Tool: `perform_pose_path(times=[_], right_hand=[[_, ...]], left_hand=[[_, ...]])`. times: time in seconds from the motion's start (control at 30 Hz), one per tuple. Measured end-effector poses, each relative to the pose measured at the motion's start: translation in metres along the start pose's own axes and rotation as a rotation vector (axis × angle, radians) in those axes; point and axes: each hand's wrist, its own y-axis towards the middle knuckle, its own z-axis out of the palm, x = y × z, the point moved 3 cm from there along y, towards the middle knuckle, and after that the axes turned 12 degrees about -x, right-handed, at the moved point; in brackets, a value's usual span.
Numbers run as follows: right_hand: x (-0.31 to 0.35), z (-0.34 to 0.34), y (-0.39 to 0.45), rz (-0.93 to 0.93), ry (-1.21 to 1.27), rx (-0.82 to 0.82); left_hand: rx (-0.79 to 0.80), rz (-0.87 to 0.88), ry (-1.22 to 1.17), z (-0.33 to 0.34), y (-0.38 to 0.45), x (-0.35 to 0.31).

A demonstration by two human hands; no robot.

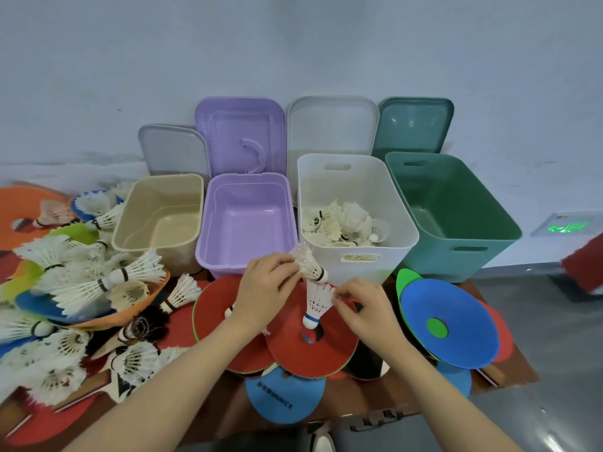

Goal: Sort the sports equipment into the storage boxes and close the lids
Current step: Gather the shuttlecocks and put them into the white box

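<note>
White feathers fill both grips: my left hand (266,288) pinches one shuttlecock (308,262), my right hand (362,306) another shuttlecock (318,305), above red discs (293,347) before the white box (355,252).

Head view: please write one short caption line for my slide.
Left hand and right hand each hold a shuttlecock before the white box.
</note>
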Motion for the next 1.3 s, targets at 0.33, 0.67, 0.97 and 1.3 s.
perform_pose_path(times=[0.33,0.67,0.97,1.3], right_hand=[[0.016,-0.038,0.081,-0.090,0.036,-0.182],[-0.047,-0.060,0.174,-0.148,-0.290,-0.217],[-0.078,-0.033,0.193,-0.068,-0.371,-0.009],[-0.012,0.011,0.152,-0.180,-0.199,-0.038]], left_hand=[[-0.198,-0.037,-0.007,0.009,0.101,-0.008],[0.025,-0.131,0.127,0.089,0.176,0.009],[0.339,-0.112,0.381,0.098,0.159,0.034],[0.275,0.069,0.413,0.016,0.122,0.051]])
